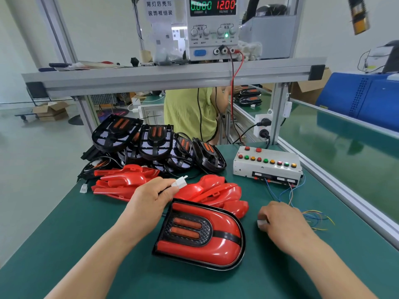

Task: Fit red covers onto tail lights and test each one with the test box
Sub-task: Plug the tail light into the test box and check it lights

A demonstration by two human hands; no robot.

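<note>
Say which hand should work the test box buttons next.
Right. The right hand grips a white plug beside the wires of the test box, on the box's side of the covered tail light. The left hand pinches the white connector farther left, by the red covers.

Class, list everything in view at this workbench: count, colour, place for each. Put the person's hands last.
covered tail light: one, red and black, mat centre
bare tail lights: at least five, black, heaped back left
covers: two heaps, red, behind the covered tail light
test box: one, white, coloured buttons, back right
wires: several, blue and yellow, trailing from test box
power supply: one, grey, on shelf, reads 12.00 V
mat: one, green, beneath all these
other person: one, yellow-green top, behind
left plug: one, white, above covers
right plug: one, white, right of covered tail light
left hand: pinches left plug
right hand: grips right plug
</note>
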